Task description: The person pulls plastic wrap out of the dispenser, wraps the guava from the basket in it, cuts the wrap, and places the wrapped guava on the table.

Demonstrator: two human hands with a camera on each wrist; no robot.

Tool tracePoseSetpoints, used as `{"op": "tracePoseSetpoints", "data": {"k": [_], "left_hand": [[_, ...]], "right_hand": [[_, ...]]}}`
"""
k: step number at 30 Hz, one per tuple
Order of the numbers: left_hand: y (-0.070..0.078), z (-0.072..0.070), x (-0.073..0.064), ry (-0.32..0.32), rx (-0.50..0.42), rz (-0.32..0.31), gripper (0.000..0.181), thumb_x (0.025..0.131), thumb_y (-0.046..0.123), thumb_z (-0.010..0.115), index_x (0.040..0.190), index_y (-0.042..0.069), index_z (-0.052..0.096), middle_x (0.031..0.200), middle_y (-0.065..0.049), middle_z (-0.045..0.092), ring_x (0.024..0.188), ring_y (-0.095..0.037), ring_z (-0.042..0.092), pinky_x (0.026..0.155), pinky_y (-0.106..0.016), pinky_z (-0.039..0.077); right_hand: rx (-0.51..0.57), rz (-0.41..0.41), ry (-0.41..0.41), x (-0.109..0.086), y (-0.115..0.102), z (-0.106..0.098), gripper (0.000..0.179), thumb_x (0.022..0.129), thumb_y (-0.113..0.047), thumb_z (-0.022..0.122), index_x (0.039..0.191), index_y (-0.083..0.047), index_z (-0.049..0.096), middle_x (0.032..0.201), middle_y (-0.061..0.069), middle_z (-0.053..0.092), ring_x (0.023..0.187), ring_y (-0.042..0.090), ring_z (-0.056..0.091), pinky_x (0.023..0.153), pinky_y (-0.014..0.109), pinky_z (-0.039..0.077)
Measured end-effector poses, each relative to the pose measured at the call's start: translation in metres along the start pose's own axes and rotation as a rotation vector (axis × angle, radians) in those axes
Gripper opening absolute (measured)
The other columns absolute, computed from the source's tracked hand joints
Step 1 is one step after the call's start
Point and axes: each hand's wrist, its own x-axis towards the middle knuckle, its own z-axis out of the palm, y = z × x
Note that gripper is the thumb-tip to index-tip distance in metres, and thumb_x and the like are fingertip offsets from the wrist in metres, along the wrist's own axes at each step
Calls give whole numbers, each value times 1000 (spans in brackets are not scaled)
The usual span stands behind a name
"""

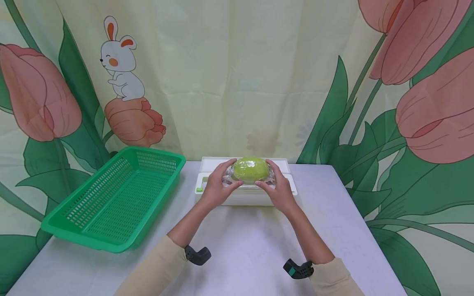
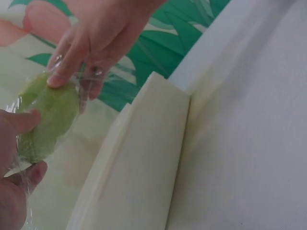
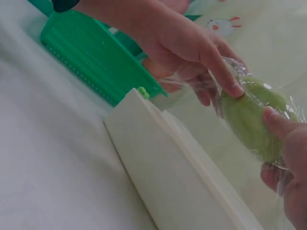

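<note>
A green oval fruit (image 1: pixel 250 169), covered in clear plastic wrap (image 1: pixel 228 176), is held up between both hands. My left hand (image 1: pixel 218 187) grips its left end, thumb on the near side and fingers round the back. On the other end, my right hand (image 1: pixel 277 190) holds it the same way. Loose film bunches at both ends, as the fruit (image 2: pixel 50 115) shows in the left wrist view. Behind and below the hands stands a white wrap dispenser box (image 1: pixel 248 200) with its lid raised at the back. A small green slider (image 1: pixel 199 189) sits at its left end.
A green plastic basket (image 1: pixel 152 218) with slotted sides stands on the left of the white-covered table (image 1: pixel 244 255). Behind the table hangs a curtain (image 1: pixel 237 82) printed with tulips and a rabbit. Each wrist wears a dark camera band.
</note>
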Motion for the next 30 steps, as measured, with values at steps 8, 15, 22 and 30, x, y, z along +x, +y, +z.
{"op": "tracePoseSetpoints", "data": {"k": [8, 15, 22, 30], "left_hand": [[8, -4, -3, 2, 5, 6, 72, 79, 16, 80, 142, 18, 46, 138, -6, 54, 127, -24, 53, 96, -40, 53], [12, -6, -5, 6, -12, 12, 72, 79, 18, 80, 142, 19, 46, 138, -4, 53, 120, -23, 56, 81, -32, 59], [18, -9, -8, 23, -3, 32, 72, 78, 18, 81, 141, 20, 47, 136, -5, 55, 121, -23, 56, 87, -35, 57], [25, -12, -13, 19, 3, 24, 72, 78, 19, 81, 141, 20, 47, 136, -4, 55, 123, -23, 55, 95, -39, 54]], "right_hand": [[3, 3, 9, -4, -6, -3, 78, 86, -31, 72, 151, -24, 28, 150, 11, 41, 132, 34, 48, 100, 47, 50], [10, -7, 16, -9, -14, -6, 79, 86, -30, 73, 151, -24, 28, 149, 10, 42, 131, 33, 49, 99, 46, 51], [2, -22, 19, -12, -20, -7, 80, 86, -30, 73, 151, -24, 26, 147, 11, 45, 126, 33, 54, 95, 45, 53], [-4, -27, 28, -18, -25, -9, 81, 85, -30, 73, 151, -24, 27, 145, 11, 46, 122, 32, 55, 93, 45, 55]]}}
